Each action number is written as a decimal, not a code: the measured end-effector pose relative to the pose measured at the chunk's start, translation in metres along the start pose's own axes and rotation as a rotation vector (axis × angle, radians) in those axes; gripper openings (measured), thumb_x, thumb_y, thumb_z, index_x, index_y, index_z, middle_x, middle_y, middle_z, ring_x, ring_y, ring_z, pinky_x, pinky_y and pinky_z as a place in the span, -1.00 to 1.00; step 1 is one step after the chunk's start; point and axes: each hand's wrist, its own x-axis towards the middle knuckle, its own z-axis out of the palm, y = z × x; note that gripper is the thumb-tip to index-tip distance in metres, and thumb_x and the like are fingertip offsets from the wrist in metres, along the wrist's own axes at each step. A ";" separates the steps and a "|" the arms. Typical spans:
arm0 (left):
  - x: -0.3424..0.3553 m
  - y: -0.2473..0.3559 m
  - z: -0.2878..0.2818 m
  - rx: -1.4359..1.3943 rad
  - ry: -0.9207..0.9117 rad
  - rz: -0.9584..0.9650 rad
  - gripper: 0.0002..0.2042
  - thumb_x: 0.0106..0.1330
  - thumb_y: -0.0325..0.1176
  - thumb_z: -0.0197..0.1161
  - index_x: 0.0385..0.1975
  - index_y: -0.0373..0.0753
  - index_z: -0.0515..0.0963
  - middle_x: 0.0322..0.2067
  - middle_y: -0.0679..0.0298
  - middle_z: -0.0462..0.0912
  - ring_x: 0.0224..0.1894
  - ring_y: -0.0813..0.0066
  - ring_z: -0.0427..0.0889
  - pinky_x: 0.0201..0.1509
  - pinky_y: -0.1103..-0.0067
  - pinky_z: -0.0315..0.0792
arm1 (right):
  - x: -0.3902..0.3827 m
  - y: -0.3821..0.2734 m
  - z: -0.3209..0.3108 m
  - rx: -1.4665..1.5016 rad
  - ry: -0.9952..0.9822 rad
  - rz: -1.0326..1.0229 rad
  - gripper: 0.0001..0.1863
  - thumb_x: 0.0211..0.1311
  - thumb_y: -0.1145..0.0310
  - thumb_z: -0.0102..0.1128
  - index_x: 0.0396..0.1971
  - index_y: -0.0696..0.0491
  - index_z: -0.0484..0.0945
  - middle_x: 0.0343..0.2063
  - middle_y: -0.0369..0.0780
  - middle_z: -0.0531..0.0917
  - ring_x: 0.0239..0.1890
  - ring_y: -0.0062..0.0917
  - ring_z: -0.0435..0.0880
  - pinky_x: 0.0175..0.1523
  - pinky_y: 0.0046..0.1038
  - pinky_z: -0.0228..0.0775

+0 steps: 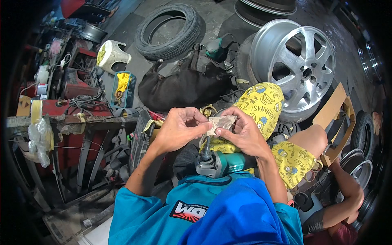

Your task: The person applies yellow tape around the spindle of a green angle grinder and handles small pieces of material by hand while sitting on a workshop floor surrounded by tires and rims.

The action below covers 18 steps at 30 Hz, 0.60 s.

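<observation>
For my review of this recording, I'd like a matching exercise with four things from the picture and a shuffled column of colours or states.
1. Angle grinder
2. Dog
3. Large alloy wheel
4. Small paper piece

A. Silver, with broad spokes
B. Held by the left hand and right hand
C. Teal body, metal-grey head
D. Black, lying on the floor

Pairs: 1-C, 2-D, 3-A, 4-B

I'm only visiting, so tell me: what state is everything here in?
Paper slip: held up, unsupported from below
Left hand: fingertips at the slip's left edge, grip unclear
Right hand: pinching the slip
Teal power tool: lying down; on or off, unclear
Black dog: lying down
Large tyre: no wheel inside
Silver wheel: no tyre fitted
</observation>
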 end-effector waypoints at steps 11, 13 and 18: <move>-0.020 -0.020 -0.005 0.141 -0.228 -0.030 -0.82 0.32 -0.41 0.55 -0.25 -0.38 0.73 -0.27 0.33 0.74 -0.14 0.61 0.68 0.04 0.53 0.56 | 0.002 0.014 -0.001 0.087 -0.025 0.007 -0.60 0.28 0.61 0.48 0.03 0.14 0.48 -0.17 -0.29 0.69 -0.09 -0.69 0.64 0.01 -0.52 0.51; -0.022 -0.028 -0.006 0.125 -0.234 -0.031 -0.80 0.32 -0.37 0.55 -0.22 -0.38 0.75 -0.25 0.28 0.75 -0.13 0.57 0.69 0.04 0.53 0.56 | 0.002 0.017 -0.001 0.040 -0.035 -0.001 -0.59 0.28 0.60 0.49 0.03 0.14 0.48 -0.17 -0.30 0.69 -0.09 -0.70 0.64 0.01 -0.54 0.50; -0.028 -0.037 -0.006 0.062 -0.247 -0.010 -0.78 0.37 -0.35 0.50 -0.15 -0.39 0.77 -0.26 0.27 0.75 -0.16 0.55 0.69 0.04 0.54 0.55 | 0.001 0.010 0.000 -0.044 -0.087 -0.005 -0.59 0.27 0.59 0.49 0.03 0.13 0.48 -0.18 -0.32 0.68 -0.10 -0.70 0.63 0.01 -0.53 0.49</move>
